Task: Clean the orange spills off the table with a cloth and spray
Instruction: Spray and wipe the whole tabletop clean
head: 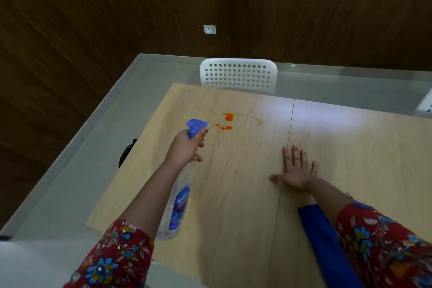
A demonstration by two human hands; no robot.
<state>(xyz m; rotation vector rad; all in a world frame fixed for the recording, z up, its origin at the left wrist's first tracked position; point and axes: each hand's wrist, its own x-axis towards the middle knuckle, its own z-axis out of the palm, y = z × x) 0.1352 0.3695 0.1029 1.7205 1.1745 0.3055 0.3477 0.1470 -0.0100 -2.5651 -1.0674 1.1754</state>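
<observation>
Head camera view, looking down over a pale wood-grain table (233, 206) with a seam down its middle.

The left hand (187, 145) grips the neck of a clear plastic spray bottle with a blue trigger head and blue label (180, 208), fingers curled round it. The nozzle points at small bright orange spills (228, 117), which lie just beyond it on the far left part of the table. The right hand (295, 170) rests flat on the wood, fingers spread and holding nothing, well apart from the spills.

The task looks barely begun: the orange patches are unwiped, and whether spray has reached them cannot be told. Wetting and wiping are still to do. A faint pale smear (259, 121) to their right may need cleaning too.

A blue strip of fabric (322, 241) lies by the right forearm (perhaps the cloth, perhaps clothing; unclear). A white perforated plastic chair back (238, 75) stands at the far edge and a small black object (127, 152) at the left edge. Nothing stands between nozzle and spills.
</observation>
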